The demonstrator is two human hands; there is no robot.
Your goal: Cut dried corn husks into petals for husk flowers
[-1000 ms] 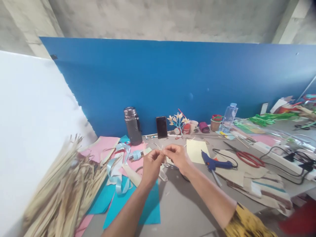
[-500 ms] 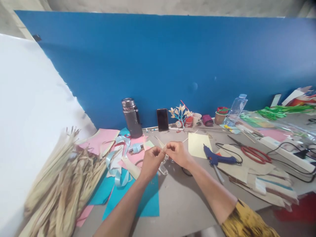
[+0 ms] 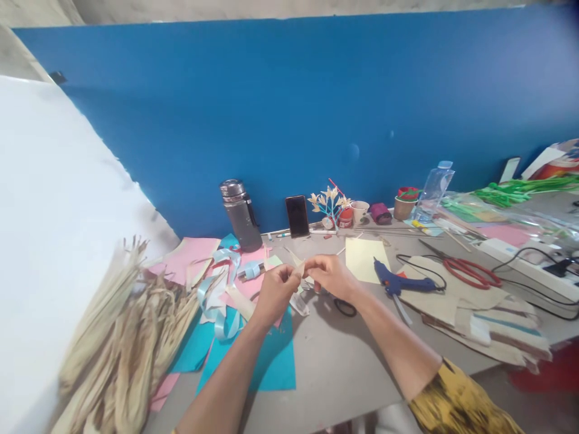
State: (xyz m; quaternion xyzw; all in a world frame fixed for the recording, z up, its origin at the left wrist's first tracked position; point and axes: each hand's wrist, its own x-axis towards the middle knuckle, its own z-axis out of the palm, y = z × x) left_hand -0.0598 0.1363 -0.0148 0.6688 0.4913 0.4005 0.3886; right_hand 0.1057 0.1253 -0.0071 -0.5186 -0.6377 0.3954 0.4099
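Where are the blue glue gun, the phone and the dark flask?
Blue glue gun (image 3: 409, 284): head view, on its body.
Phone (image 3: 297, 217): head view, on its dark screen.
Dark flask (image 3: 243, 223): head view, on its grey side.

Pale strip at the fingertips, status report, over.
Left hand pinching pale strip. Right hand close against it, grip unclear. Blue glue gun beyond right forearm, not touching.

Yellow sleeve (image 3: 461, 401), black markings.
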